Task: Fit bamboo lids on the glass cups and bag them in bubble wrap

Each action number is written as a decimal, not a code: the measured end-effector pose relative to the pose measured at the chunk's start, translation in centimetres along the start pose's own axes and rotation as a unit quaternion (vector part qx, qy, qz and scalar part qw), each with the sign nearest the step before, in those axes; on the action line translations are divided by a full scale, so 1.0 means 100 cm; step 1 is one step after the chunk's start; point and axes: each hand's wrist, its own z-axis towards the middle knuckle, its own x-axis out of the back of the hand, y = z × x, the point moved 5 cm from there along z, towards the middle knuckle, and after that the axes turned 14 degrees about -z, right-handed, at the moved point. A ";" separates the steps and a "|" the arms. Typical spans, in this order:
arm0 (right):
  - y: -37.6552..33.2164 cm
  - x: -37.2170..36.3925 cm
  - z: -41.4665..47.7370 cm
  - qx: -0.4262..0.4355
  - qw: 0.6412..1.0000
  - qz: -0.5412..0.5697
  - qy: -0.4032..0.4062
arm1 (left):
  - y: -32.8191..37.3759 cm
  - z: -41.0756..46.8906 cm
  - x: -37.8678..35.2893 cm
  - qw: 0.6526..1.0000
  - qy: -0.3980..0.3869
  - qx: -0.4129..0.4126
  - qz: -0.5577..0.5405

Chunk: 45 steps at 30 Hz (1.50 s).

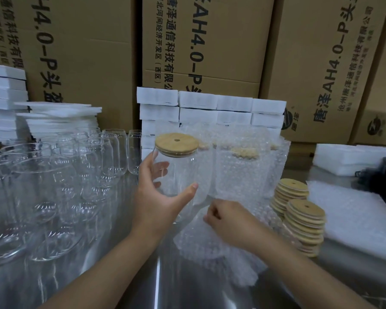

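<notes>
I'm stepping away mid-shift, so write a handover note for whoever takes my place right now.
Left hand grips a glass cup, bamboo lid already on.
Right hand pinches a bubble-wrap bag.
Done: bagged cups stand behind.
Left: bag this cup, then lid and bag the bare glasses at left, using the lid stacks at right.

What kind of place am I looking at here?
Likely a warehouse or small-factory packing bench: printed cardboard cartons stacked behind, many unlidded glass cups at left, and piles of bamboo lids and bubble wrap at right.
</notes>
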 end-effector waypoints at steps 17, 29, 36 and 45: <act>-0.015 -0.018 -0.016 0.022 1.000 0.017 0.004 | 0.004 0.001 0.000 1.000 0.009 -0.013 0.002; 0.001 -0.008 -0.008 -0.063 0.983 0.119 0.125 | 0.011 0.001 -0.001 0.997 0.038 -0.005 -0.072; 0.016 -0.001 -0.006 -0.103 0.969 0.144 0.174 | 0.009 -0.003 -0.009 0.996 0.006 0.008 -0.091; 0.010 0.012 -0.017 -0.053 0.935 0.241 0.255 | 0.000 -0.008 -0.018 0.996 -0.073 0.045 -0.029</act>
